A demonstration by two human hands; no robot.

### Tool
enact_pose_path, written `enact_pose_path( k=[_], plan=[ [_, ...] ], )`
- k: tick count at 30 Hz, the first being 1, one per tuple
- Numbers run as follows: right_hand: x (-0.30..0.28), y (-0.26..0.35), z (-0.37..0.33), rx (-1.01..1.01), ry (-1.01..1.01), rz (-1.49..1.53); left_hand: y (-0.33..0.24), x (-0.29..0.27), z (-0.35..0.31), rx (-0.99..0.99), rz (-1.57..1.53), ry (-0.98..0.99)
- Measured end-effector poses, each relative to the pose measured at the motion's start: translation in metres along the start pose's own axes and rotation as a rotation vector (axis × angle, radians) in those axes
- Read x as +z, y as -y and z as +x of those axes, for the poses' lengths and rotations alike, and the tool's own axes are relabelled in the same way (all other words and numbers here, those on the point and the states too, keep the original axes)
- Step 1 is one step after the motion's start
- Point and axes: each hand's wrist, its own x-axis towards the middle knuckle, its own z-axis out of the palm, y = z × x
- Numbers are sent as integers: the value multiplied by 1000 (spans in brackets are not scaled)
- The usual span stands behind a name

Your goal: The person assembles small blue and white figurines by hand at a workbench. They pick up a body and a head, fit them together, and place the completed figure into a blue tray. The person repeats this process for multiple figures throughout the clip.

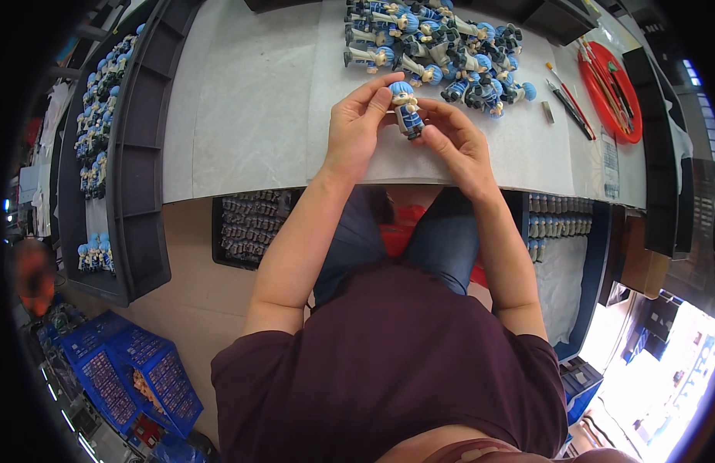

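Between my two hands, just above the near part of the table, is a small toy figurine (409, 116) with light blue hair, a blue outfit and dark feet. My left hand (359, 123) pinches it near the head with thumb and forefinger. Thumb and fingers of my right hand (460, 147) close on its lower body from the other side. The figurine stands upright, its front turned upward to view. Beyond my hands lies a heap of similar blue-haired figurines (450, 58), most on their sides and overlapping.
Right of the heap lie paintbrushes (571, 108) and a red oval tray (631, 116) holding more tools. A dark crate (145, 147) with figurine rows stands left. Below the table edge are a tray of dark pieces (249, 228) and a blue tray (597, 262). Blue baskets (103, 378) sit lower left.
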Motion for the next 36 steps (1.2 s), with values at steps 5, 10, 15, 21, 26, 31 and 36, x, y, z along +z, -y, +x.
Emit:
enact_pose_path(
  k=[5, 10, 15, 21, 26, 31, 36],
  plan=[
    [3, -2, -1, -23, -42, 46, 1, 0, 0, -5, 13, 14],
    [-1, -16, -1, -191, -165, -36, 0, 3, -2, 34, 221, 6],
    [-1, -9, -2, -160, -201, -49, 0, 3, 0, 79, 70, 44],
    [-1, -4, -1, -111, -164, 14, 1, 1, 0, 112, 37, 57],
    [-1, -2, -2, -95, -159, 25, -2, 3, 0, 70, 38, 56],
    [-2, -4, -3, -93, -147, 57, -1, 2, 0, 65, 51, 65],
    [-1, -2, -3, -81, -145, 51, -2, 1, -2, 79, 53, 72]
  ],
)
